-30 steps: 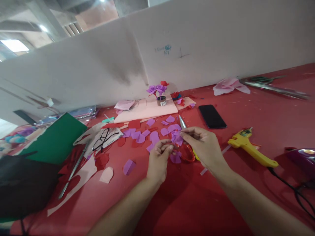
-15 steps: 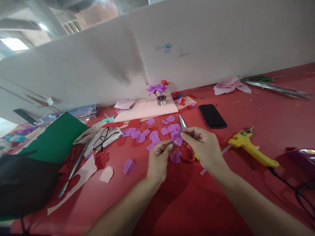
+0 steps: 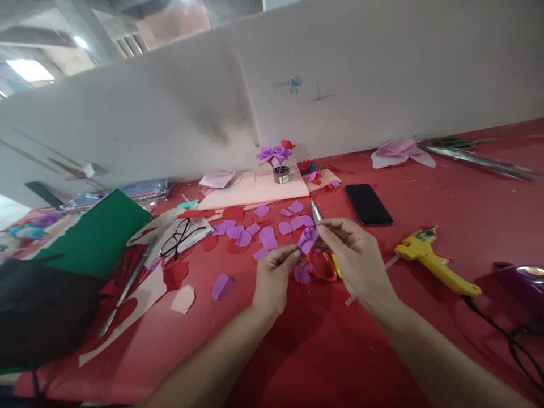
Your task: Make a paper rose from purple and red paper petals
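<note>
My left hand (image 3: 274, 277) and my right hand (image 3: 355, 258) meet over the red table (image 3: 323, 351). Both pinch a small purple paper petal (image 3: 307, 238) between fingertips, the left from the lower left, the right from above. Under my right hand lie scissors with red handles (image 3: 322, 266); their metal blade tip (image 3: 315, 212) points away from me. Several loose purple petals (image 3: 267, 233) and red petals (image 3: 232, 214) lie just beyond my hands. A single purple petal (image 3: 221, 286) sits to the left of my left hand.
A yellow glue gun (image 3: 433, 260) with a black cord lies at right, a black phone (image 3: 368, 204) beyond my right hand. Purple paper roses in a small cup (image 3: 278, 164) stand on a pink sheet (image 3: 250, 192). Glasses (image 3: 181, 238), green paper (image 3: 96, 238) and metal rod (image 3: 123, 292) lie left.
Both hands have lifted the purple petal slightly and drawn closer together; the view has shifted a little downward.
</note>
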Motion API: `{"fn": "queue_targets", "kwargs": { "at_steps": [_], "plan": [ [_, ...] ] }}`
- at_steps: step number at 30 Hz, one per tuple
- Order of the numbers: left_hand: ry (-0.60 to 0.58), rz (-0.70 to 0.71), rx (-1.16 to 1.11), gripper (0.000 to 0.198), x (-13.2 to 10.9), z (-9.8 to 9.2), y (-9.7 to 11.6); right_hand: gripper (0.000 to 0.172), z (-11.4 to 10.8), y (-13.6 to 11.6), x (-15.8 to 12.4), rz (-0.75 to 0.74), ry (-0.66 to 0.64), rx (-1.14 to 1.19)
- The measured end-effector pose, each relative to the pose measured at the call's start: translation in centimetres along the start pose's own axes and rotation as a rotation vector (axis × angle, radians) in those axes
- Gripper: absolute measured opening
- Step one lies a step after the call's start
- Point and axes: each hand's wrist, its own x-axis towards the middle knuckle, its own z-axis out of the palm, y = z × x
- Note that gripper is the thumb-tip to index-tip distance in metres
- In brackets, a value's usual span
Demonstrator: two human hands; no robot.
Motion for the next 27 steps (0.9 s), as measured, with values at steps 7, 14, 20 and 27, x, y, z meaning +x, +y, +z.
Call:
{"fn": "queue_targets", "kwargs": {
  "at_steps": [7,14,20,27],
  "plan": [
    [-0.045,0.024,-0.026,0.013,-0.2,0.1,0.6,0.026,0.1,0.4,0.6,0.131,-0.092,-0.032],
    [-0.043,0.028,-0.031,0.014,-0.2,0.1,1.1,0.021,0.4,0.1,0.2,0.115,-0.232,-0.11],
    [-0.057,0.027,-0.018,0.013,-0.3,0.1,1.4,0.019,0.0,0.6,0.3,0.086,-0.239,-0.122],
    [-0.069,0.04,0.008,0.013,-0.4,0.2,1.6,0.018,-0.1,0.5,0.2,0.073,-0.227,-0.136]
  ]
}}
